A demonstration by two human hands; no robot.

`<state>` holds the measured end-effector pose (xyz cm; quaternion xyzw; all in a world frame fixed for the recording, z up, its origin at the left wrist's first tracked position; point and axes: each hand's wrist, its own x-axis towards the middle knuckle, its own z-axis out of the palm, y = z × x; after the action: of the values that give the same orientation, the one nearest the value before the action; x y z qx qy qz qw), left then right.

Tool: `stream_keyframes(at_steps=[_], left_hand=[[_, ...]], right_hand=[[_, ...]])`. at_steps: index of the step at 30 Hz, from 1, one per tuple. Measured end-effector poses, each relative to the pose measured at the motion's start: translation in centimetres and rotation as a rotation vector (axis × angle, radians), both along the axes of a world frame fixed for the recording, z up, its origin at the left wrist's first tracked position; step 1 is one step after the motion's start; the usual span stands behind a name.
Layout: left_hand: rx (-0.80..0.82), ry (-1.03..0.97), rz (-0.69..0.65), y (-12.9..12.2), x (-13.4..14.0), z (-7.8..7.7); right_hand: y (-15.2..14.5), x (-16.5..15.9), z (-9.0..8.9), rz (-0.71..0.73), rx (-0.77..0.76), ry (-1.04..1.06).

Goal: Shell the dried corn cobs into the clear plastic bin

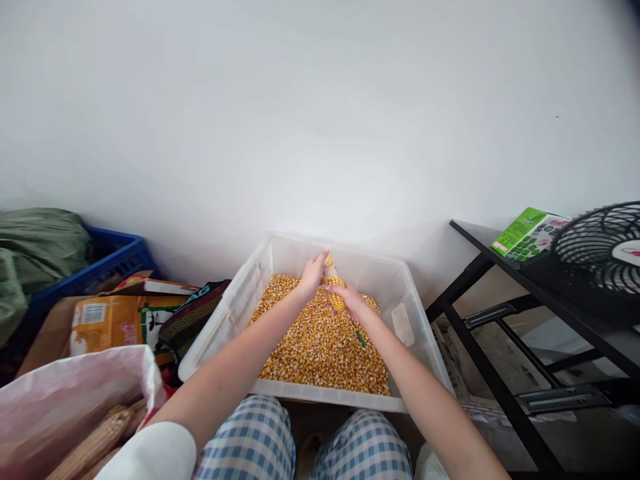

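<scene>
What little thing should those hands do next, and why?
Probably rub at the corn cob's yellow part: another part looks bare, and the left hand and right hand hold it above a bin of loose kernels.

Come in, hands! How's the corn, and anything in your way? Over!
Left hand and right hand both on the corn. Corn partly stripped, above loose kernels in plastic bin. Nothing obvious blocking; small green item nearby, unidentified. Over.

Two hands (313, 275) (353, 303) in the middle, at least one corn cob (335, 288). One clear tub (367, 269); kernels (320, 353) too many to count. At right, one fan (627, 253), one green box (521, 233). At left, one blue crate (131, 251).
</scene>
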<state>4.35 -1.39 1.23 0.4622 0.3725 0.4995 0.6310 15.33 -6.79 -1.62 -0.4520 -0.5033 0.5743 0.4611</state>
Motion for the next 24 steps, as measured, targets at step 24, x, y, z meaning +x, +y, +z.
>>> stream_keyframes(at_steps=[24], left_hand=[[0.028, -0.061, -0.141, 0.0, -0.3, 0.7]], right_hand=[[0.0, 1.4, 1.4, 0.053, -0.053, -0.028]])
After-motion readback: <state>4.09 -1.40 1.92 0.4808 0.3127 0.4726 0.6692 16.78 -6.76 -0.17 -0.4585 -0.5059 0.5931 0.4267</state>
